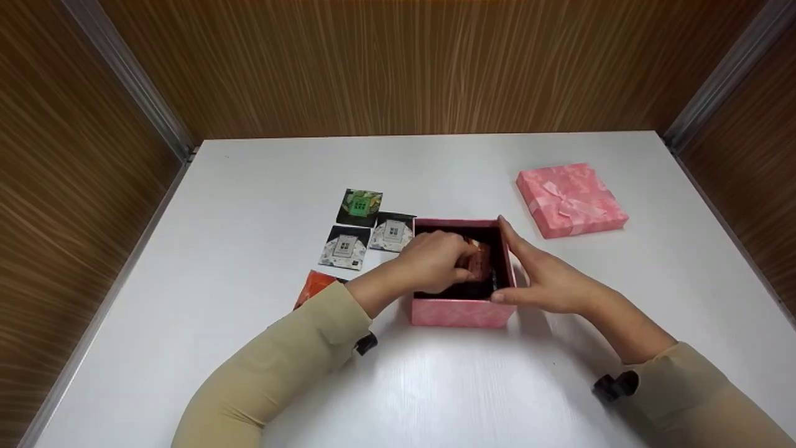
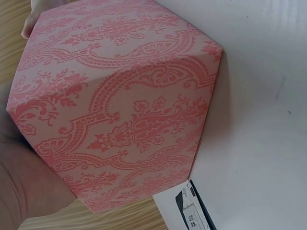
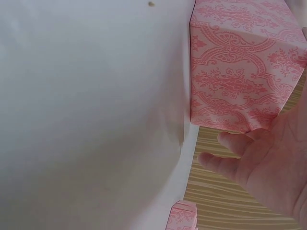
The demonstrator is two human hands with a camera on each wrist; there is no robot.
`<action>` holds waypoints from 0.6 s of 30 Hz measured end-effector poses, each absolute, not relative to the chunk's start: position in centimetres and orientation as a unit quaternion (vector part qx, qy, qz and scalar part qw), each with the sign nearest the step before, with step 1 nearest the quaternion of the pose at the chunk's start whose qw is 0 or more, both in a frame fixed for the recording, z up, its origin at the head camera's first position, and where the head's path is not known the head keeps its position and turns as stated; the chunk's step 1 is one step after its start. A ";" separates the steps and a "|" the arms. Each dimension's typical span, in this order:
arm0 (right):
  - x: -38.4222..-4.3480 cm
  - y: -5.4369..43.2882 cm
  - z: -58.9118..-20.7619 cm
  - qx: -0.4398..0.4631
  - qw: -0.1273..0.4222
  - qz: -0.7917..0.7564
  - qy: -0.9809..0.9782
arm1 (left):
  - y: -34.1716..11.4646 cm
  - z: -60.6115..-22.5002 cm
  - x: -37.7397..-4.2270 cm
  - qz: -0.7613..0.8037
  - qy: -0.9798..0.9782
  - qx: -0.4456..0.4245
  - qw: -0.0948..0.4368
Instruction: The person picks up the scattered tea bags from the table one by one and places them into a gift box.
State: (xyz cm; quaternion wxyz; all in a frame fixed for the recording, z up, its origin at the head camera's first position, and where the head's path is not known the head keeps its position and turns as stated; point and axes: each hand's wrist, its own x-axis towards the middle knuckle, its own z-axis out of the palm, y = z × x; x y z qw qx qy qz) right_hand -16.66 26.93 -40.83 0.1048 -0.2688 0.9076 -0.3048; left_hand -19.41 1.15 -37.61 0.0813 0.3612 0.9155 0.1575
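An open pink box (image 1: 460,314) with a dark inside stands on the white table; its patterned walls fill much of the left wrist view. My left hand (image 1: 435,261) reaches down into it and pinches a reddish-brown sachet (image 1: 477,261) between thumb and fingers. Darker contents below are mostly hidden by the hand. At the box's right side, my right hand (image 1: 547,283) holds the wall, thumb over the front corner and index finger along the back corner. In the right wrist view, other fingers (image 3: 218,164) extend past the box's edge.
Left of the box lie a green-and-black sachet (image 1: 359,207), two white-and-black sachets (image 1: 345,247) (image 1: 393,232) and an orange one (image 1: 316,285), partly behind the left sleeve. A pink lid (image 1: 572,200) with a bow sits at the back right. Wood-grain panels (image 1: 398,68) enclose the table.
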 end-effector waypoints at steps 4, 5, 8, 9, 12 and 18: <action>-16.7 26.9 -40.8 -0.270 0.102 -0.303 0.908 | 1.4 -37.7 -19.5 0.137 0.920 0.356 0.090; -16.7 26.9 -40.8 -0.270 0.102 -0.303 0.908 | 1.5 -37.6 -19.4 0.131 0.921 0.354 0.091; -16.7 26.9 -40.8 -0.269 0.102 -0.304 0.908 | 1.6 -37.6 -19.4 0.118 0.924 0.351 0.094; -16.6 26.9 -40.8 -0.269 0.102 -0.305 0.908 | 1.6 -37.6 -19.4 0.115 0.925 0.351 0.094; -16.6 27.0 -40.8 -0.268 0.102 -0.307 0.907 | 1.7 -37.6 -19.4 0.110 0.925 0.350 0.096; -16.7 26.9 -40.9 -0.267 0.102 -0.307 0.908 | 1.6 -37.7 -19.4 0.108 0.925 0.350 0.096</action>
